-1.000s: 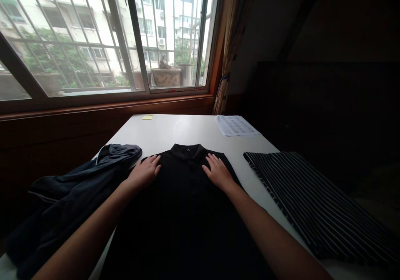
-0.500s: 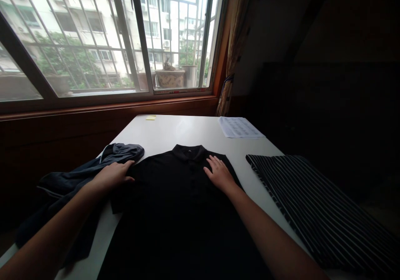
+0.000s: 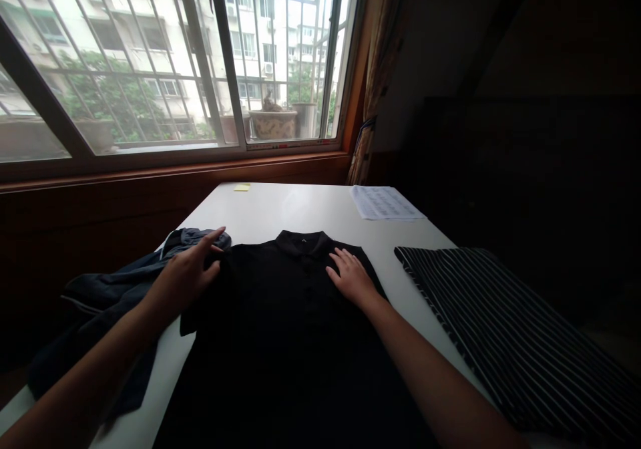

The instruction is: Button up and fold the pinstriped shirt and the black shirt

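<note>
A black collared shirt lies spread face up, its collar toward the window. My right hand rests flat on the shirt's right shoulder area, fingers stretched out. At the left shoulder and sleeve, my left hand is spread, with the index finger raised and the thumb apart from it. Its fingertips are at the shirt's shoulder edge; whether they touch the dark cloth is hard to make out. Behind that hand lies a crumpled dark blue-grey garment.
The white table carries a striped black cloth at the right, overhanging the edge. Printed sheets lie at the far right corner and a yellow sticky note at the far left. A barred window stands beyond.
My left hand has moved left from the shirt's chest to its sleeve, then its index finger lifted and spread. The left sleeve now shows. My right hand stays in place.
</note>
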### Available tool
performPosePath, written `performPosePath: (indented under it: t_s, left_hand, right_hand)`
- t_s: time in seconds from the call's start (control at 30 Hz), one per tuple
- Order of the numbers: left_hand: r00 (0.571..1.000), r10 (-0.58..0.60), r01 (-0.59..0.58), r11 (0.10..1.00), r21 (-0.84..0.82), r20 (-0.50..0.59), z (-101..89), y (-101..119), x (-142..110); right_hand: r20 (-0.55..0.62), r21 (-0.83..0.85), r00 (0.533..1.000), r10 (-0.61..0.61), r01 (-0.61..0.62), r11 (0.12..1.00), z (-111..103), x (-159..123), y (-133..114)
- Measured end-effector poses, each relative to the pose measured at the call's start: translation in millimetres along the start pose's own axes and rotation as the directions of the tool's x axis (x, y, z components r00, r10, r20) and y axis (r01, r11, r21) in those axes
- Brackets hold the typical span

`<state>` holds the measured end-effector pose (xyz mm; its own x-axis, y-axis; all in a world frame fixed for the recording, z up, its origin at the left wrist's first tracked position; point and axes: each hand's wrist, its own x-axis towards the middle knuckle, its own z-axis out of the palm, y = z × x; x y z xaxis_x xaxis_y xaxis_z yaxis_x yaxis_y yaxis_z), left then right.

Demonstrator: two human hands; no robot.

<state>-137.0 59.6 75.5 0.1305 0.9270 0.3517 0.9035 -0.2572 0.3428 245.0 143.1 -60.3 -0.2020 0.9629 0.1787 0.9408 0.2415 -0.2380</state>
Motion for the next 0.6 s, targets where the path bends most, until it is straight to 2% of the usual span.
performPosePath:
  t_s: [0.1, 0.17, 0.27, 0.33, 0.4, 0.53, 0.6]
  left_hand:
    - [0.994, 0.112, -0.111, 0.991, -0.077, 0.012, 16.9, 38, -7]
    - [0.972, 0.223, -0.213, 0.969, -0.127, 0.069, 34.3, 62, -19]
    - [0.871, 0.432, -0.413, 0.902, -0.125, 0.234, 57.9, 88, -44]
    - [0.820, 0.494, -0.481, 0.868, -0.120, 0.290, 65.9, 93, -60]
    - [0.816, 0.496, -0.483, 0.867, -0.121, 0.298, 66.4, 85, -73]
    - [0.896, 0.392, -0.387, 0.920, -0.070, 0.209, 54.2, 39, -91]
    - [0.929, 0.333, -0.334, 0.942, -0.024, 0.163, 47.1, 15, -101]
  right_hand:
    - [0.004, 0.003, 1.000, -0.005, 0.005, 1.000, 0, 0, 1]
    - [0.005, 0.006, 1.000, -0.005, 0.005, 1.000, 0, 1, 1]
    - [0.005, 0.011, 1.000, -0.004, 0.004, 1.000, 0, 1, 3]
    - [0.006, 0.012, 1.000, -0.010, 0.010, 1.000, 0, 1, 3]
    - [0.009, 0.011, 1.000, -0.014, 0.014, 1.000, 0, 1, 3]
    - [-0.004, 0.021, 1.000, -0.015, 0.015, 1.000, 1, 0, 3]
    - [-0.052, 0.058, 0.998, -0.030, 0.033, 0.998, 0, -1, 3]
